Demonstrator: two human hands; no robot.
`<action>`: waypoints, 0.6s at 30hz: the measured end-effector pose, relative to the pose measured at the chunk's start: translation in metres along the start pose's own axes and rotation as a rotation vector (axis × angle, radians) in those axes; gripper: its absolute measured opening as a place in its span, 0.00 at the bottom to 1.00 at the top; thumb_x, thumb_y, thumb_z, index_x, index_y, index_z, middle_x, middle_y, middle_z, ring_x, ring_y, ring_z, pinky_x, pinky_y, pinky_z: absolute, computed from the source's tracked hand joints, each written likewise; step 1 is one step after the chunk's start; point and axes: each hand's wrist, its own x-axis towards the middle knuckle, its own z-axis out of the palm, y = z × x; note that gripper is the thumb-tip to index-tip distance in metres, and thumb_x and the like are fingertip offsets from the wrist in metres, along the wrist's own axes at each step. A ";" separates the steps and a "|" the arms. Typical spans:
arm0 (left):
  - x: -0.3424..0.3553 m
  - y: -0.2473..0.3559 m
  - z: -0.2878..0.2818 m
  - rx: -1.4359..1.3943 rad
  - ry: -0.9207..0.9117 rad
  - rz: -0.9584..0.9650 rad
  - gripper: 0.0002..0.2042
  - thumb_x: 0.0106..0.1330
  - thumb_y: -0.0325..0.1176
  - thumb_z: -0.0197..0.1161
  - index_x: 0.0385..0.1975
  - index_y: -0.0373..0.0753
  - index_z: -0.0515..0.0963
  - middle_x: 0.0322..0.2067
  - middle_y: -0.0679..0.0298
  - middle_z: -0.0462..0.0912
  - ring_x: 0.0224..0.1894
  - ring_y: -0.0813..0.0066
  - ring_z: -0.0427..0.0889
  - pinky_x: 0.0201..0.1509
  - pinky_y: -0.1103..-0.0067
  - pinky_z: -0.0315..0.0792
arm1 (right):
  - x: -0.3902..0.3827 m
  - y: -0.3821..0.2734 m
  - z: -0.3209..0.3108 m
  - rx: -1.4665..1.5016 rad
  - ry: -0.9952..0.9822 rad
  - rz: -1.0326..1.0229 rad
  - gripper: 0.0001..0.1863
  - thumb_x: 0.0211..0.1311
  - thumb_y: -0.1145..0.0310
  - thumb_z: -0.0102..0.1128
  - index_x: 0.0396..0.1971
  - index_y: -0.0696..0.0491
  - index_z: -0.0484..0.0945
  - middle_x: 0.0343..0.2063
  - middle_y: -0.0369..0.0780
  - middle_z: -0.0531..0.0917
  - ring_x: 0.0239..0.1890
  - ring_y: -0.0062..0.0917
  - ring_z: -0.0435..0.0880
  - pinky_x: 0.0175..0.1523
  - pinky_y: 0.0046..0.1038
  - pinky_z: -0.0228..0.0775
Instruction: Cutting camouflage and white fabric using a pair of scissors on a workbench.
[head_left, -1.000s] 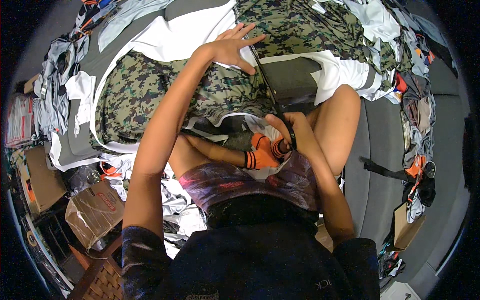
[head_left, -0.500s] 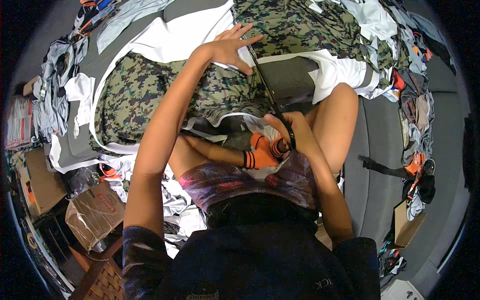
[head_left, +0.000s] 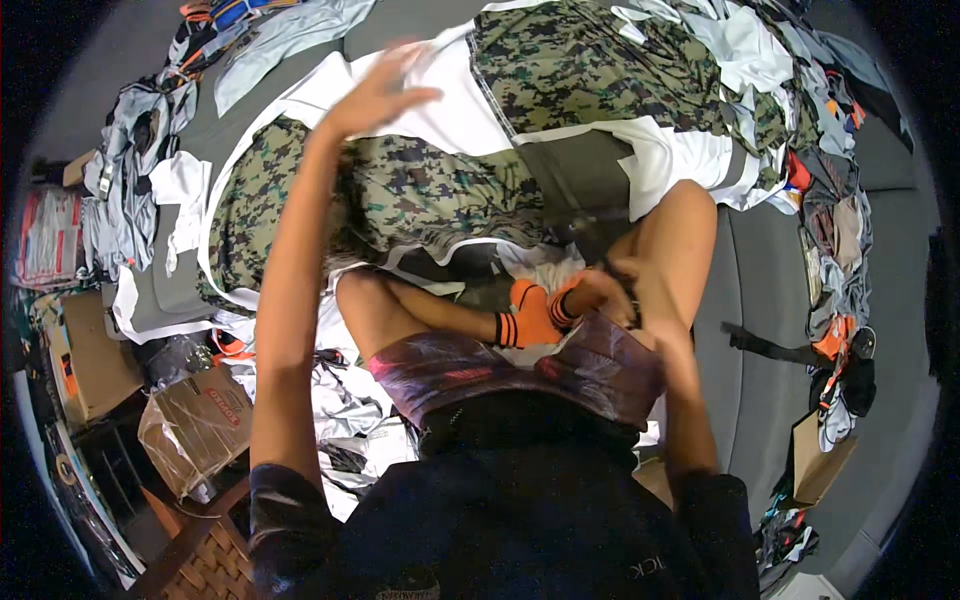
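Observation:
Above the white part of a spread camouflage-and-white cloth [head_left: 440, 190], my left hand [head_left: 375, 100] is raised with fingers apart, holding nothing; its fingertips are blurred. My right hand [head_left: 650, 300] is by my right thigh, closed around the black handles of a pair of scissors [head_left: 632, 298]. Motion smears the scissors, and their dark blades show only faintly, pointing up toward the cloth. A straight seam runs between the cloth's white strip and the far camouflage panel [head_left: 600, 70]. Orange socks [head_left: 530, 325] are on my crossed feet, just left of my right hand.
Grey cushioned seating [head_left: 765, 270] lies under the cloth and to the right. Piled garments [head_left: 130, 190] line the left, with more clothing [head_left: 835, 230] at right. Cardboard boxes [head_left: 195, 430] stand lower left, near a woven brown chair [head_left: 205, 560]. A black strap [head_left: 770, 345] lies at right.
My left hand has lifted off the cloth by the seam and swung left. My right hand has drawn back slightly toward my right thigh with the scissors, away from the cloth.

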 end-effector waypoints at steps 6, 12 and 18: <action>-0.210 -0.185 -0.076 0.626 0.668 -0.352 0.19 0.60 0.48 0.61 0.36 0.35 0.76 0.36 0.51 0.77 0.33 0.51 0.74 0.38 0.66 0.70 | 0.030 -0.013 -0.060 -0.130 0.526 -0.251 0.07 0.53 0.71 0.59 0.26 0.61 0.77 0.21 0.36 0.76 0.23 0.22 0.68 0.31 0.23 0.62; -0.294 -0.149 -0.073 0.370 0.584 -0.605 0.14 0.62 0.38 0.58 0.25 0.31 0.75 0.22 0.53 0.78 0.23 0.56 0.74 0.30 0.68 0.67 | 0.128 0.083 -0.152 -0.543 0.818 -0.186 0.15 0.56 0.63 0.60 0.36 0.59 0.77 0.26 0.46 0.80 0.24 0.37 0.74 0.33 0.34 0.67; -0.397 -0.132 -0.080 0.291 0.472 -0.751 0.11 0.59 0.36 0.60 0.28 0.32 0.77 0.19 0.55 0.77 0.21 0.60 0.73 0.29 0.70 0.68 | 0.174 0.128 -0.212 -0.688 0.825 -0.220 0.23 0.55 0.56 0.59 0.43 0.58 0.73 0.33 0.50 0.81 0.33 0.50 0.78 0.38 0.42 0.69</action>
